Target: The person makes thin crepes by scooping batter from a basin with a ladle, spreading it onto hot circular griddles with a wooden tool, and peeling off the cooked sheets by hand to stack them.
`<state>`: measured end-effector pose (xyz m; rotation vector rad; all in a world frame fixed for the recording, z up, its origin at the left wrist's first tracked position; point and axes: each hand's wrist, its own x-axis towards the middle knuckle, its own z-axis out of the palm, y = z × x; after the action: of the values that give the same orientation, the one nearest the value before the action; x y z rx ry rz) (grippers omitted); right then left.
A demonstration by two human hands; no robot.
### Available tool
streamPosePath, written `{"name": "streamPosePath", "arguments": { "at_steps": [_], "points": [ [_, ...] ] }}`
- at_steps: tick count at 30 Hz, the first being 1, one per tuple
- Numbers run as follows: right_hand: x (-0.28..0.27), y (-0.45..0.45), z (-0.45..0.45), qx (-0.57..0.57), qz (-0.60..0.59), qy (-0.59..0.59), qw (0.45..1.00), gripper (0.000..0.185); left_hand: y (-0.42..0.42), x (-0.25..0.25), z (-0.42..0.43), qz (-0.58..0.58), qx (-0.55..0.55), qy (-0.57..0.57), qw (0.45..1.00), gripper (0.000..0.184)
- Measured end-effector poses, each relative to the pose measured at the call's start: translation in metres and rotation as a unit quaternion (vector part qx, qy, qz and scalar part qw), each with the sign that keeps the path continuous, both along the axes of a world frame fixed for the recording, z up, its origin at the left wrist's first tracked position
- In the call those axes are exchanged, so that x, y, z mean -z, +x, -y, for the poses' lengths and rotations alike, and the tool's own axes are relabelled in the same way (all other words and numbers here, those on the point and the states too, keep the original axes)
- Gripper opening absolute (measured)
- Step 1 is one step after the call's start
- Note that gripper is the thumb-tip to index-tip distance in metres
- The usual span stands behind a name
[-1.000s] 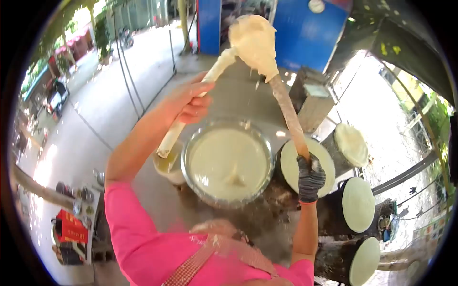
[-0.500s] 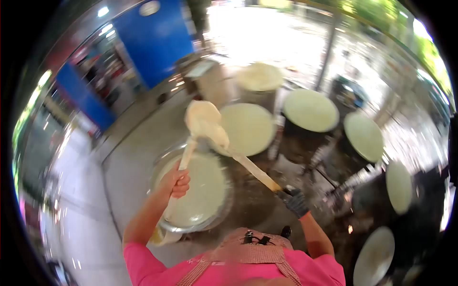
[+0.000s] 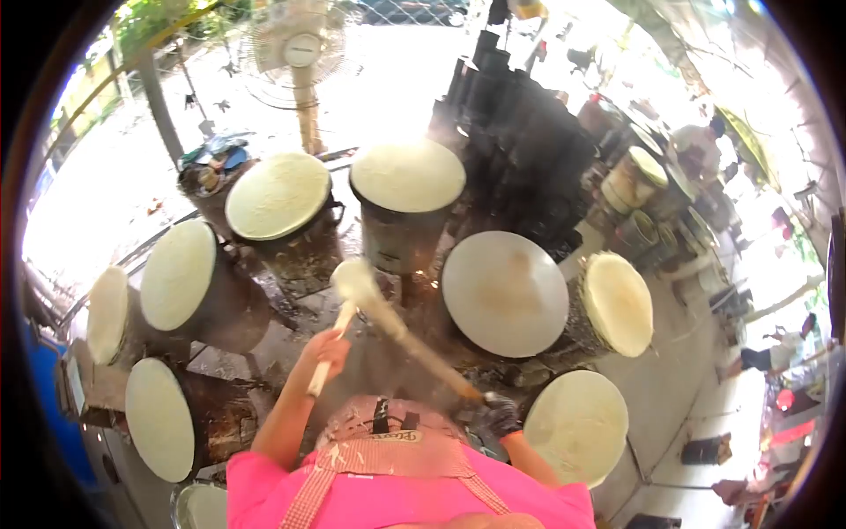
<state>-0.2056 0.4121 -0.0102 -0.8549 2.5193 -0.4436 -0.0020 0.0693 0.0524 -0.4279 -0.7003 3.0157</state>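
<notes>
My bare left hand point(image 3: 326, 348) grips the pale handle of a ladle point(image 3: 352, 280), whose rounded head is coated in cream-coloured batter. In my right hand point(image 3: 500, 416), which wears a dark glove, is the brown end of a long wooden paddle point(image 3: 412, 346). The paddle slants up to the left, and its far end meets the ladle head; blur hides exactly how they touch. Ahead and right of both tools lies a round grey griddle point(image 3: 505, 294) with a brownish patch. Pale batter sheets point(image 3: 407, 175) cover other round tops on drum-like stoves around me.
A basin point(image 3: 181, 511) of pale batter is at the lower left. Close by my right arm is another pale round top point(image 3: 577, 428). Dark stacked cylinders point(image 3: 520, 132) and a standing fan point(image 3: 300, 53) are behind the stoves. Another person point(image 3: 696, 145) is at the far right.
My view has turned right, away from the batter basin, which has slid to the lower left. Both hands still hold the ladle and paddle, now near the grey griddle.
</notes>
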Motion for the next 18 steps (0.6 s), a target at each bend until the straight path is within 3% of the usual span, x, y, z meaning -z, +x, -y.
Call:
{"name": "streamPosePath", "arguments": {
  "at_steps": [2,3,4,5,6,8,10,13,16,17,18],
  "points": [
    [-0.003,-0.026,-0.039,0.096,-0.142,0.082,0.982,0.025,-0.086,0.032,0.022,-0.055,0.172,-0.005,0.983,0.018],
    [-0.009,-0.035,-0.051,0.163,-0.163,0.044,0.972,0.028,-0.126,0.025,0.025,-0.007,0.223,-0.085,0.971,0.009],
    [-0.016,-0.039,-0.06,0.231,-0.184,0.007,0.955,0.031,-0.165,0.005,0.02,0.007,0.228,-0.258,0.939,0.005],
    [-0.026,-0.04,-0.062,0.288,-0.202,-0.01,0.936,0.033,-0.196,-0.017,0.012,0.036,0.243,-0.426,0.871,0.019],
    [-0.054,-0.036,-0.052,0.345,-0.169,-0.066,0.921,0.032,-0.227,-0.025,0.009,0.039,0.27,-0.502,0.821,0.031],
    [-0.059,-0.031,-0.046,0.366,-0.205,-0.15,0.895,0.033,-0.285,-0.022,-0.004,0.026,0.306,-0.611,0.73,0.049],
    [-0.073,-0.022,-0.028,0.31,-0.232,-0.133,0.913,0.039,-0.329,-0.009,-0.025,0.025,0.321,-0.675,0.664,0.055],
    [-0.055,-0.029,0.017,0.333,-0.236,0.005,0.913,0.03,-0.366,0.043,-0.059,-0.012,0.294,-0.72,0.629,0.063],
    [0.033,-0.043,0.006,0.418,-0.195,0.099,0.882,0.026,-0.395,0.086,-0.058,-0.01,0.257,-0.871,0.418,0.065],
    [0.039,-0.043,-0.003,0.441,-0.173,0.06,0.879,0.03,-0.413,0.133,-0.046,-0.046,0.08,-0.985,0.149,0.064],
    [-0.018,-0.035,0.009,0.479,-0.116,-0.04,0.869,0.026,-0.408,0.113,-0.038,-0.06,0.065,-0.989,0.121,0.063]
  ]
}}
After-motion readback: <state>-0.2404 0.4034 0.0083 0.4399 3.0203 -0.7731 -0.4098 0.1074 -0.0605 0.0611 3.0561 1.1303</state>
